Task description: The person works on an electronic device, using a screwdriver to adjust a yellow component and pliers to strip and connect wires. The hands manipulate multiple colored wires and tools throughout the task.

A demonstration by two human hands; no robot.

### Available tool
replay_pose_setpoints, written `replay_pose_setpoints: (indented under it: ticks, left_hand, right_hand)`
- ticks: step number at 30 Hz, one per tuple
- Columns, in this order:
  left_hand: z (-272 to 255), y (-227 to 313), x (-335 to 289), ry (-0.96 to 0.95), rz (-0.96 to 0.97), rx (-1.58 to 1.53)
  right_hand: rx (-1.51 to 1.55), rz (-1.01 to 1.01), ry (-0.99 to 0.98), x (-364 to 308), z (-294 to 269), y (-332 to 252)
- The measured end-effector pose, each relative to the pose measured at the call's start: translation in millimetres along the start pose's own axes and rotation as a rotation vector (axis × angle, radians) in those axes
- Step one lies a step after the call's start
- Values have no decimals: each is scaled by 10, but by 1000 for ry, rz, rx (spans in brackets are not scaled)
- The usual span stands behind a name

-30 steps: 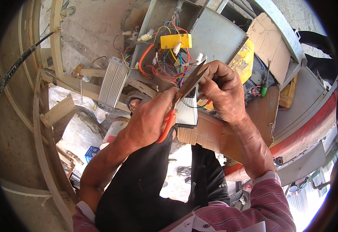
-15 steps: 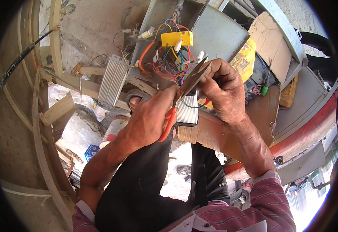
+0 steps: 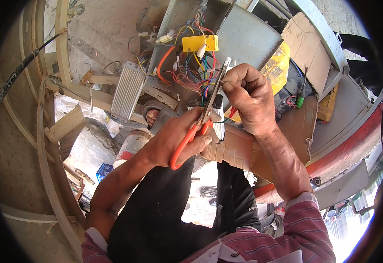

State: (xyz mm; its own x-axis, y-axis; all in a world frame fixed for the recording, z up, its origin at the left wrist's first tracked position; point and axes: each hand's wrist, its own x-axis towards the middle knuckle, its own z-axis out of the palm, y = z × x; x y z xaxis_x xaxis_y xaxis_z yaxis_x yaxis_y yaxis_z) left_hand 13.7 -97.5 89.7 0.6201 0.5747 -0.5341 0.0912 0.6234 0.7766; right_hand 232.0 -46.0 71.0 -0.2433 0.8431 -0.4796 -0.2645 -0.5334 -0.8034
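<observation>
My left hand (image 3: 174, 138) is closed round a pair of scissors (image 3: 187, 142) with orange handles, its blades pointing up and away from me. Close beside the blades, the thumb and fingers of my right hand (image 3: 250, 98) are pinched together; what they hold is too small to make out. Just below that hand a small red piece (image 3: 233, 112) shows at the end of a green wire. Beyond the scissors lies a tangle of coloured wires (image 3: 191, 79) with white plugs, next to a yellow box (image 3: 200, 43).
A finned metal box (image 3: 129, 92) leans left of the wires. Under my right arm lies cardboard (image 3: 261, 153). A green-handled screwdriver (image 3: 300, 101) is at the right, near a yellow piece (image 3: 277, 65). Metal frame bars (image 3: 47, 144) line the left side. A white bucket (image 3: 132, 144) stands below.
The scissors have turned and their blades, apart before, now appear closer together. My left thumb has come into view by the handles. My right hand has shifted slightly.
</observation>
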Motion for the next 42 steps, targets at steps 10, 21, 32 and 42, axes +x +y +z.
replay_pose_setpoints:
  ticks: [10,21,32,42]
  left_hand:
    - [-32,82,-24,95,9,86]
    - [2,-48,-15,306,187,546]
    - [-40,-1,-35,291,184,647]
    - [-35,28,-67,130,46,263]
  right_hand:
    - [84,-35,30,4,-2,1]
    - [-164,-147,10,-50,-7,-32]
    - [-398,-109,-21,-37,-37,15]
    - [-225,49,-19,-31,24,18]
